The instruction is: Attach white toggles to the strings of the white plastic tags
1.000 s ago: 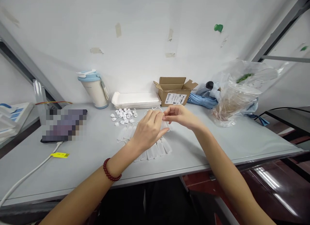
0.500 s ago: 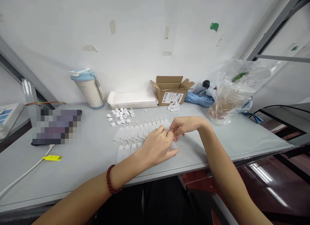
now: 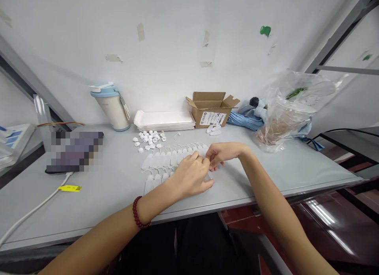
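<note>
The left hand (image 3: 192, 175) and right hand (image 3: 220, 154) are met over the right end of two rows of small clear tubes (image 3: 166, 160) laid on the table (image 3: 118, 188); what the curled fingers hold cannot be told.

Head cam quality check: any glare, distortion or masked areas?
Head view: wide-angle bowing bends the table edge and frame rails; bright hotspot on the wall above the white trays; glare streaks on the floor at lower right; pixelated block masks something at left; both hands sharp.
</note>
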Demonstrator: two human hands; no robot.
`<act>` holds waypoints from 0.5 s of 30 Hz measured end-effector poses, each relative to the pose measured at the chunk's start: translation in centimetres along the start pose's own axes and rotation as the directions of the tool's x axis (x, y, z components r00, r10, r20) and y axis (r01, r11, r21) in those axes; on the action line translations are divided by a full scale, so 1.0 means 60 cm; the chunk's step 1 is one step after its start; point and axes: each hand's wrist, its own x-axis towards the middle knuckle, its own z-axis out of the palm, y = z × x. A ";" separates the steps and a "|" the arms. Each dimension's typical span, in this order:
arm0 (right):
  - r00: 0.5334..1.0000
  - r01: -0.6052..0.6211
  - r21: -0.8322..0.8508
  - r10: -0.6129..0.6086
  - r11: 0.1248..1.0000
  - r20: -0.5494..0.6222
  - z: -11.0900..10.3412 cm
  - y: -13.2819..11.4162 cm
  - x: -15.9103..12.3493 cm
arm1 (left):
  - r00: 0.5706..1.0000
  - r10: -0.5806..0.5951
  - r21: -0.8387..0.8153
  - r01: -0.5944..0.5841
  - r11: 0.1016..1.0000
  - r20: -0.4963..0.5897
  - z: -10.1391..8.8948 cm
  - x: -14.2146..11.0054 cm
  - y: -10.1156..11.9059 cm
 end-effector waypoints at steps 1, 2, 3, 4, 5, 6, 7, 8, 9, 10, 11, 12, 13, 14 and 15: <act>1.000 -0.007 -0.003 0.007 1.000 0.005 0.000 0.000 0.001 | 1.000 0.002 0.003 -0.002 1.000 -0.001 0.000 0.000 0.000; 1.000 -0.013 -0.005 0.014 1.000 0.009 0.001 0.001 0.003 | 1.000 0.005 0.005 -0.005 1.000 -0.003 0.001 -0.001 0.000; 1.000 -0.018 -0.005 0.018 1.000 0.014 0.001 0.002 0.005 | 1.000 0.007 0.007 -0.007 1.000 -0.007 0.001 -0.001 -0.001; 1.000 -0.019 -0.005 0.019 1.000 0.017 0.002 0.003 0.006 | 1.000 0.011 0.008 -0.011 1.000 -0.012 0.002 -0.002 -0.001; 1.000 -0.016 -0.005 0.017 1.000 0.019 0.002 0.004 0.007 | 1.000 0.014 0.010 -0.014 1.000 -0.020 0.003 -0.002 -0.002; 1.000 -0.012 -0.003 0.012 1.000 0.020 0.002 0.005 0.008 | 0.999 0.018 0.010 -0.018 1.000 -0.029 0.003 -0.003 -0.003; 1.000 -0.006 -0.002 0.006 1.000 0.019 0.002 0.006 0.009 | 0.999 0.020 0.006 -0.020 1.000 -0.040 0.002 -0.003 -0.004; 1.000 -0.001 -0.001 0.001 1.000 0.018 0.001 0.007 0.009 | 0.998 0.022 -0.002 -0.022 1.000 -0.051 0.000 -0.003 -0.006; 1.000 0.004 -0.001 -0.004 1.000 0.016 0.000 0.007 0.008 | 0.998 0.017 -0.015 -0.018 1.000 -0.064 -0.002 -0.003 -0.009; 1.000 0.005 0.001 -0.005 1.000 0.012 -0.001 0.008 0.007 | 0.997 -0.003 -0.031 0.000 1.000 -0.081 -0.006 -0.003 -0.013; 1.000 0.005 0.004 -0.005 1.000 0.004 -0.004 0.009 0.005 | 0.994 -0.041 -0.049 0.036 0.998 -0.101 -0.010 -0.002 -0.019; 1.000 0.007 0.009 -0.007 1.000 -0.010 -0.006 0.010 0.002 | 0.988 -0.095 -0.066 0.087 0.994 -0.124 -0.014 -0.001 -0.027; 0.999 0.009 0.017 -0.009 1.000 -0.034 -0.009 0.012 -0.002 | 0.974 -0.166 -0.081 0.155 0.985 -0.155 -0.019 -0.001 -0.037; 0.998 0.013 0.029 -0.011 0.999 -0.065 -0.012 0.014 -0.006 | 0.953 -0.242 -0.095 0.228 0.969 -0.182 -0.023 0.000 -0.049; 0.995 0.017 0.046 -0.013 0.999 -0.103 -0.016 0.016 -0.011 | 0.928 -0.306 -0.110 0.289 0.951 -0.210 -0.027 0.001 -0.064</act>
